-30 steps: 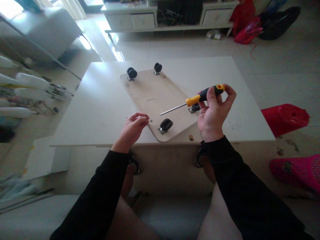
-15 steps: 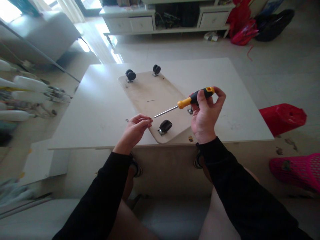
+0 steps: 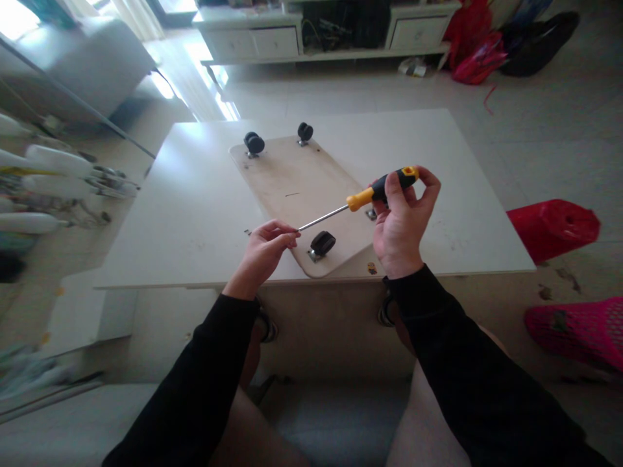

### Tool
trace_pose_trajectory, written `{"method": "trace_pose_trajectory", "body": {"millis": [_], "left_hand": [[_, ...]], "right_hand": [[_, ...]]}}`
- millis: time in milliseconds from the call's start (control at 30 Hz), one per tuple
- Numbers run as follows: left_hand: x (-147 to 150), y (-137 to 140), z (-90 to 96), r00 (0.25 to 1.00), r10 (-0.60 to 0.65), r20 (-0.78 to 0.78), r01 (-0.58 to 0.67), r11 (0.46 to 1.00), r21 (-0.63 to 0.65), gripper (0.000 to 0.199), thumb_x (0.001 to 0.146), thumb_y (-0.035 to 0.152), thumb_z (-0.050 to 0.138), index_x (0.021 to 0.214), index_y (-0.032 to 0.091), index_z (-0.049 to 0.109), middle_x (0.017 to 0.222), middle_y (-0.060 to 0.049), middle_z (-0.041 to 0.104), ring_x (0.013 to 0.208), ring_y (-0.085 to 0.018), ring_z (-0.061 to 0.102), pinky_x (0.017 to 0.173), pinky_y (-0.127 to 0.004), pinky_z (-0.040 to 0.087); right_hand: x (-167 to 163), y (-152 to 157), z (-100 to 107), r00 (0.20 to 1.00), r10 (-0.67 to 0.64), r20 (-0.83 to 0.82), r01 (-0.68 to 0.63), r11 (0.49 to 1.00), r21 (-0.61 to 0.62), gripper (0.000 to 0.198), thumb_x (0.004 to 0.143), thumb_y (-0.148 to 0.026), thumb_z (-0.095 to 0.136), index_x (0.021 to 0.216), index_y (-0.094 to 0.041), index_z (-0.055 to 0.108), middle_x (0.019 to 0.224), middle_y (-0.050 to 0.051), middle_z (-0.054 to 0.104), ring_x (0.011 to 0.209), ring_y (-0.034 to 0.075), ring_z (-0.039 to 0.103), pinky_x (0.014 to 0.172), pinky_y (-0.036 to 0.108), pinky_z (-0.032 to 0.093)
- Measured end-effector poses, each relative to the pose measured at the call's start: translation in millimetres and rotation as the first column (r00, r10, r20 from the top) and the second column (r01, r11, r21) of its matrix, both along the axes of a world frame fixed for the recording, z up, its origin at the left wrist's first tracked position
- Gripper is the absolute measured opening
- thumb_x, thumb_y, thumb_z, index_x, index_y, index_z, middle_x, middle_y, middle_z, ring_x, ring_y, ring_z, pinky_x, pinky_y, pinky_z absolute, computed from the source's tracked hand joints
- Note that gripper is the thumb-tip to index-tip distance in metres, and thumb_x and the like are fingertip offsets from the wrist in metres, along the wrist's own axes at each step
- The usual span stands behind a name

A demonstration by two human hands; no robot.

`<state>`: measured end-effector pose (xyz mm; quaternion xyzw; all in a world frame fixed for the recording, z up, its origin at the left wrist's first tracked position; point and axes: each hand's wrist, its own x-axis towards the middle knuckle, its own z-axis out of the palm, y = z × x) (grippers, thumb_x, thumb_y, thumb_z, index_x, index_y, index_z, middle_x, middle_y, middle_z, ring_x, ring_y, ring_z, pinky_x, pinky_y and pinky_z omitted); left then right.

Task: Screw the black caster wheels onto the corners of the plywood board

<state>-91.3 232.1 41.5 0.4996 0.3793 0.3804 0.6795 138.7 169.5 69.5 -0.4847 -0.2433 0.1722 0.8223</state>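
My right hand [image 3: 403,227] is wrapped around the black and yellow handle of a screwdriver [image 3: 360,198], whose shaft slants down to the left. At its tip, the fingers of my left hand [image 3: 267,254] are pinched together; whatever they hold there is too small to make out. Beneath the tool lies a pale board [image 3: 302,175] with rounded corners and black casters pointing up. The nearest caster [image 3: 322,244] stands just right of my left fingertips. Two more, a caster [image 3: 254,144] and another caster [image 3: 305,133], are at the far end. A metal caster plate [image 3: 371,213] shows partly behind my right hand.
The board rests on a white table [image 3: 195,194]. Small dark bits [image 3: 248,231] lie left of my left hand. A red bin [image 3: 555,227] and a pink basket [image 3: 574,331] stand to the right. Beyond the table is a white cabinet [image 3: 277,44].
The hands and screwdriver keep nearly the same pose. The whole view has shifted very slightly; the screwdriver tip stays at my left fingertips.
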Motion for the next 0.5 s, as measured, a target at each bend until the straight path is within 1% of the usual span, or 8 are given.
{"method": "trace_pose_trajectory", "body": {"millis": [100, 200, 333, 500], "left_hand": [[1, -3, -3.5, 0.999, 0.024, -0.035, -0.02, 0.995, 0.095, 0.015, 0.069, 0.021, 0.089, 0.077, 0.02, 0.076, 0.079, -0.004, 0.077, 0.07, -0.014, 0.069, 0.069, -0.027, 0.056], [7, -10, -2.3, 0.998, 0.052, -0.045, -0.044, 0.985, 0.165, 0.017, 0.071, 0.026, 0.092, 0.079, 0.02, 0.078, 0.082, -0.006, 0.08, 0.074, -0.016, 0.073, 0.069, -0.029, 0.059], [17, -20, -0.8, 0.999, 0.037, -0.021, -0.033, 0.981, 0.192, 0.023, 0.07, 0.033, 0.094, 0.078, 0.019, 0.077, 0.081, -0.007, 0.08, 0.073, -0.017, 0.074, 0.067, -0.029, 0.059], [23, -23, -3.9, 0.999, 0.052, 0.0, -0.05, 0.977, 0.209, 0.024, 0.071, 0.034, 0.093, 0.079, 0.018, 0.078, 0.081, -0.007, 0.08, 0.073, -0.017, 0.075, 0.068, -0.029, 0.06]], "right_hand": [[0, -2, 5, 0.999, -0.021, -0.026, 0.021, 1.0, -0.018, 0.058, 0.082, -0.05, 0.082, 0.123, -0.034, 0.044, 0.113, -0.004, 0.063, 0.092, 0.012, 0.075, 0.083, 0.038, 0.07], [1, -5, 13, 0.996, -0.049, -0.076, 0.047, 0.998, -0.031, 0.061, 0.077, -0.049, 0.087, 0.119, -0.033, 0.045, 0.112, -0.005, 0.064, 0.092, 0.011, 0.074, 0.076, 0.03, 0.067], [5, -11, 22, 0.991, -0.096, -0.096, 0.089, 0.993, -0.081, 0.063, 0.073, -0.05, 0.09, 0.115, -0.032, 0.047, 0.113, -0.004, 0.065, 0.098, 0.014, 0.074, 0.068, 0.025, 0.064], [11, -14, 23, 0.986, -0.143, -0.09, 0.132, 0.984, -0.123, 0.061, 0.071, -0.049, 0.091, 0.109, -0.031, 0.047, 0.111, -0.003, 0.066, 0.102, 0.017, 0.073, 0.067, 0.026, 0.062]]}}
